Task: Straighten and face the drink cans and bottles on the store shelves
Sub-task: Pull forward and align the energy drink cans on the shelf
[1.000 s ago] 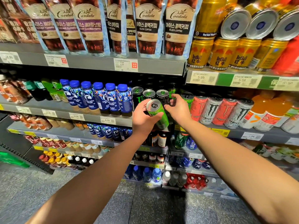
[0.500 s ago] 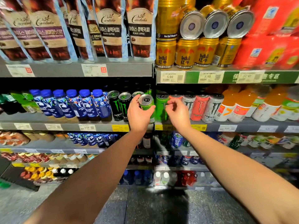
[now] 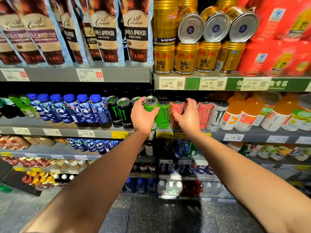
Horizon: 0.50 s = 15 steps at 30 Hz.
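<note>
My left hand point(image 3: 143, 117) grips a green can point(image 3: 150, 105) upright at the front of the middle shelf point(image 3: 104, 134), between two black Monster cans point(image 3: 120, 112) and another green Monster can point(image 3: 164, 114). My right hand point(image 3: 188, 117) hovers with spread, relaxed fingers in front of a pink Monster can point(image 3: 176, 108), and I cannot tell whether it touches the can. A second pink can point(image 3: 204, 114) and a white Monster can point(image 3: 217, 116) stand to the right.
Blue-capped bottles point(image 3: 80, 109) fill the shelf's left, orange juice bottles point(image 3: 242, 113) its right. Above sit coffee pouches point(image 3: 104, 32), gold Red Bull cans point(image 3: 186, 58) and red packs point(image 3: 277, 41). Lower shelves hold more bottles. Grey floor point(image 3: 151, 216) lies below.
The green can in my left hand went from tilted in front of the shelf to upright in the row. My right hand moved right, off the green cans, to the pink can.
</note>
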Each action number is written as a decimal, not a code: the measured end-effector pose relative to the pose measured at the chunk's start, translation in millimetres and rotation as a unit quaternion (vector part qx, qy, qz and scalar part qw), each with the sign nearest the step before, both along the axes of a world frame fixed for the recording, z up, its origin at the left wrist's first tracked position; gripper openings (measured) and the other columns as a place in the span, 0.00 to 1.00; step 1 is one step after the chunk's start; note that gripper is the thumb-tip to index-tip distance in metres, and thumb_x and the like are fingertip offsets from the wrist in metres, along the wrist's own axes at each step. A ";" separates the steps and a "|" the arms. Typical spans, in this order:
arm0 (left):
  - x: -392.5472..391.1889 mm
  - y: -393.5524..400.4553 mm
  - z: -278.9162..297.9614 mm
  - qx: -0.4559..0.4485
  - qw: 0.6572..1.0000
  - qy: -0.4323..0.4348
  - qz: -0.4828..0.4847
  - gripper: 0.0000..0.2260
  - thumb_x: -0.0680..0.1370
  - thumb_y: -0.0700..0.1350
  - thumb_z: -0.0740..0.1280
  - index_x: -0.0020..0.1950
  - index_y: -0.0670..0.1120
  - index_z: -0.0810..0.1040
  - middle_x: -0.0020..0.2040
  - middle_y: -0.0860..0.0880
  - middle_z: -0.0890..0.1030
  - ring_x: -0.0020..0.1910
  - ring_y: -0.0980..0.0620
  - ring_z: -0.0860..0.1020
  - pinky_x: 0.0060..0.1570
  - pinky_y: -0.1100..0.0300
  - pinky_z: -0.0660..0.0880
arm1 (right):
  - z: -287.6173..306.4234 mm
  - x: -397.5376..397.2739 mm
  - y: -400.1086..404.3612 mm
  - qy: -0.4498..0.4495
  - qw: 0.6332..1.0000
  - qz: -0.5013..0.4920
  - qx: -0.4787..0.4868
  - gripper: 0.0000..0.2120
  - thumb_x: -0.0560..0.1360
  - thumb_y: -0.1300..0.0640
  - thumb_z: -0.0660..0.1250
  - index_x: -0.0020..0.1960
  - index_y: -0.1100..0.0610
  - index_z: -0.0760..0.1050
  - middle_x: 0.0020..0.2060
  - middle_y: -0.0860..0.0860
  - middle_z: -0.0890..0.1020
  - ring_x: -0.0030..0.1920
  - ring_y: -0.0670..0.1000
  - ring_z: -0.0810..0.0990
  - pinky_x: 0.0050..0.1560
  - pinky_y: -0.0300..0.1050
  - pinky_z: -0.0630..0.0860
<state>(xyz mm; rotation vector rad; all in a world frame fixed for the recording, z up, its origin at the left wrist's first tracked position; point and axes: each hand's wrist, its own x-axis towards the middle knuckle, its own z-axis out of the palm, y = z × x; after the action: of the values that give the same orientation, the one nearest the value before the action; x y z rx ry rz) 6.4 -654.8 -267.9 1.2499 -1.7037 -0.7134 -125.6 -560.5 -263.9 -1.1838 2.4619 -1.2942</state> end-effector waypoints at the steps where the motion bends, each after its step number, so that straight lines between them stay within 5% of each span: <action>1: 0.3 -1.2 -0.1 -0.003 1.000 -0.002 -0.002 0.30 0.70 0.56 0.77 0.69 0.49 0.75 0.63 0.51 0.79 0.62 0.52 0.77 0.64 0.57 0.73 | -0.2 -3.4 -0.9 0.006 1.000 0.010 0.010 0.34 0.74 0.53 0.71 0.74 0.62 0.61 0.71 0.56 0.66 0.68 0.57 0.70 0.66 0.50 0.67; 15: -2.8 -14.6 -5.3 0.011 0.998 -0.057 -0.015 0.30 0.71 0.55 0.77 0.69 0.47 0.74 0.61 0.49 0.72 0.59 0.50 0.75 0.58 0.61 0.70 | 2.9 -14.8 -10.0 0.047 0.997 0.046 0.050 0.29 0.77 0.51 0.69 0.73 0.57 0.64 0.66 0.55 0.72 0.64 0.57 0.74 0.62 0.53 0.72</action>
<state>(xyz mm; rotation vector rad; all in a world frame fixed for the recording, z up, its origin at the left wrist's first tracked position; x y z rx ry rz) 3.6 -669.4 -273.2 1.3045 -1.8150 -0.6909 -140.4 -570.5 -261.0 -1.3446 2.4699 -1.1034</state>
